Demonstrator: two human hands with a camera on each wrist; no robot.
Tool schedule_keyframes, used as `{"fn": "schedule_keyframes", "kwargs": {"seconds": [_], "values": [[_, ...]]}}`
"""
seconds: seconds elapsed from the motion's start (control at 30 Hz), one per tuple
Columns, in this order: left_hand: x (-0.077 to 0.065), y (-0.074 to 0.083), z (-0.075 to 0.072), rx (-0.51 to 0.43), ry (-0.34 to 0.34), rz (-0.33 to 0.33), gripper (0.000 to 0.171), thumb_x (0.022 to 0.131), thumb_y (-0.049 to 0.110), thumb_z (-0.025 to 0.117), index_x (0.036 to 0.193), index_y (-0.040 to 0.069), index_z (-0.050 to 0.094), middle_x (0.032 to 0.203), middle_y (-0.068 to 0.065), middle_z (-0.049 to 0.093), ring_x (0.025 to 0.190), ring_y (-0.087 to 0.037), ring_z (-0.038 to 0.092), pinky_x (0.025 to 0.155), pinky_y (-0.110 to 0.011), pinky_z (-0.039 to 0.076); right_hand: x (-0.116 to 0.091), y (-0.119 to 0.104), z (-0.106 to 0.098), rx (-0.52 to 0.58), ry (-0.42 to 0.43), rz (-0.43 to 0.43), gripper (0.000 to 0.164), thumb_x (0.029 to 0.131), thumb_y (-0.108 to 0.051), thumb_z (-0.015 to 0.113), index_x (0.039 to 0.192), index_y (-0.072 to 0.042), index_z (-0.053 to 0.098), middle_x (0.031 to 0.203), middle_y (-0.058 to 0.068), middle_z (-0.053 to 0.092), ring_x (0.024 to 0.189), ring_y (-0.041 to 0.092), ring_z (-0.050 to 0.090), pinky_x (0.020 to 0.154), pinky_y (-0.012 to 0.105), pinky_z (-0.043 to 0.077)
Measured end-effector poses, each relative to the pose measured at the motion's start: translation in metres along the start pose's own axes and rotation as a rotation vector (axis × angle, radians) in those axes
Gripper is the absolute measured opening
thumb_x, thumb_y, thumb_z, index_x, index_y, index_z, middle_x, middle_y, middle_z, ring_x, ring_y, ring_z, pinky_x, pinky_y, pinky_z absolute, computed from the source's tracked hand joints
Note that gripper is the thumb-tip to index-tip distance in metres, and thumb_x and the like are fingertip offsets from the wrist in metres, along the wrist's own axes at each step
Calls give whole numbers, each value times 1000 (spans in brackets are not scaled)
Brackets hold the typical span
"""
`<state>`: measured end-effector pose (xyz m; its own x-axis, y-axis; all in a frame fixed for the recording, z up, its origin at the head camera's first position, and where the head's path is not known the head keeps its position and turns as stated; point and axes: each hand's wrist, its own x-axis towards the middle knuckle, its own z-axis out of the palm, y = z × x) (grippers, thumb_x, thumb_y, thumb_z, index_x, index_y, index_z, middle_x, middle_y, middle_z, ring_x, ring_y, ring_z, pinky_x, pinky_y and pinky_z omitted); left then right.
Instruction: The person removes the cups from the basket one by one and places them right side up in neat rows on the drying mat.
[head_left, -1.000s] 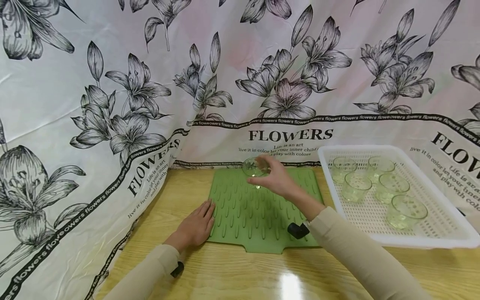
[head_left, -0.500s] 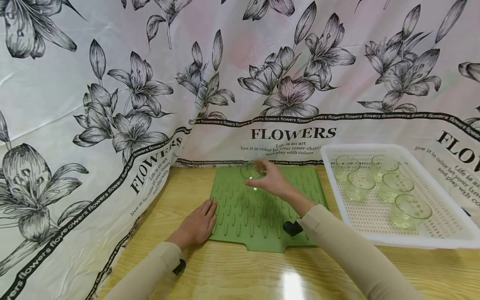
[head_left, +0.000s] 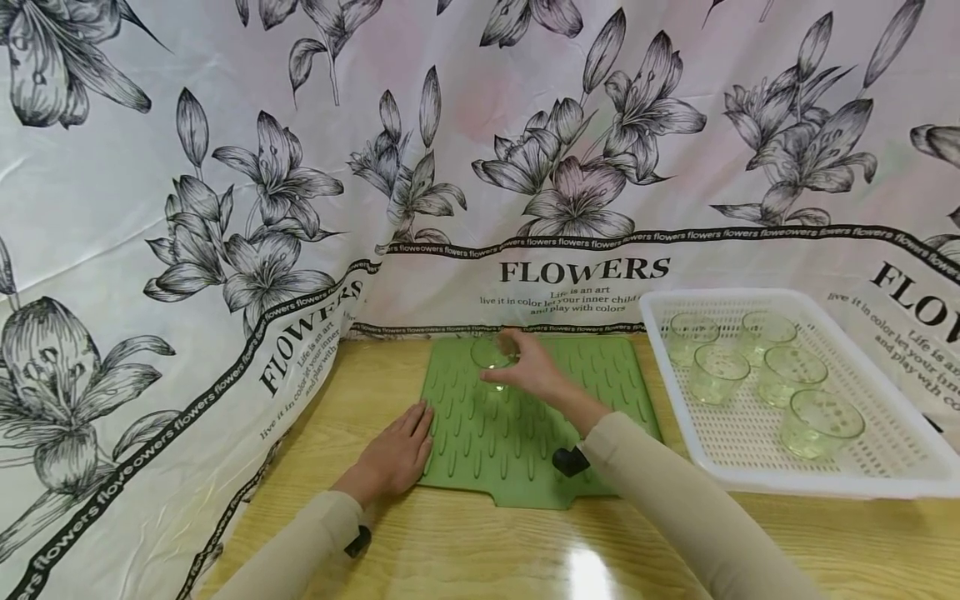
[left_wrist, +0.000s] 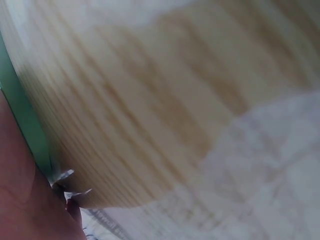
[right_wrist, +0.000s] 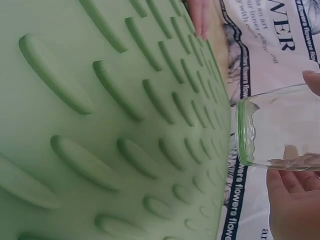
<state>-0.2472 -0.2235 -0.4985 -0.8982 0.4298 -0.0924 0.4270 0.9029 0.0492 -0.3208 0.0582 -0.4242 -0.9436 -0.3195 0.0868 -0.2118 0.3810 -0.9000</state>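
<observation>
My right hand (head_left: pixel 528 367) grips a clear glass cup (head_left: pixel 491 354) by its sides, thumb opposite the fingers, over the back left part of a green ridged mat (head_left: pixel 517 450). In the right wrist view the base of the glass cup (right_wrist: pixel 245 132) shows a small gap from the mat (right_wrist: pixel 115 150). Flat on the wooden table, my left hand (head_left: pixel 393 454) rests with its fingertips against the mat's left edge. The left wrist view shows only part of that hand (left_wrist: pixel 25 200) beside the green mat edge (left_wrist: pixel 30 125).
To the right stands a white perforated plastic basket (head_left: pixel 712 467) with several glass cups (head_left: pixel 821 425) inside. A flower-printed cloth (head_left: pixel 420 283) hangs behind and at the left. The wooden table (head_left: pixel 465 550) extends in front of the mat.
My right hand has moved slightly left and lower with the glass cup, nearer to the mat. The left hand stays at the mat's edge.
</observation>
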Motion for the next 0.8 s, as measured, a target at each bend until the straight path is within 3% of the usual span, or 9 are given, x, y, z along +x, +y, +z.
{"fn": "schedule_keyframes", "kwargs": {"seconds": [0.23, 0.37, 0.53, 0.8], "values": [[0, -2, 0, -7, 11, 22, 58, 114, 31, 27, 162, 0, 22, 169, -19, 15, 156, -35, 16, 126, -48, 23, 5, 7, 10, 12, 0, -9, 84, 85, -24, 86, 152, -3, 42, 147, 20, 52, 135, 38, 49, 111, 53, 44], [-3, -1, 1, -15, 18, 11, 58, 114, 33, 28, 162, 0, 24, 169, -18, 16, 156, -35, 18, 125, -49, 24, 10, 12, 14, -2, -17, -5, 81, 83, -29, 88, 148, -5, 47, 145, 18, 54, 134, 38, 50, 109, 53, 47], [-2, -4, 7, 22, 25, 2, 60, 114, 38, 23, 163, 3, 22, 171, -14, 14, 157, -30, 16, 125, -45, 25, 9, 14, 20, -11, -11, 16, 87, 82, -29, 88, 153, -6, 43, 149, 16, 52, 137, 35, 49, 112, 53, 44], [-2, -1, 1, 15, 19, 4, 58, 114, 33, 27, 162, 1, 23, 170, -16, 15, 156, -32, 18, 125, -47, 25, 10, 14, 31, -8, -11, 50, 92, 86, -31, 86, 158, -5, 36, 153, 14, 50, 139, 35, 47, 111, 52, 45]]}}
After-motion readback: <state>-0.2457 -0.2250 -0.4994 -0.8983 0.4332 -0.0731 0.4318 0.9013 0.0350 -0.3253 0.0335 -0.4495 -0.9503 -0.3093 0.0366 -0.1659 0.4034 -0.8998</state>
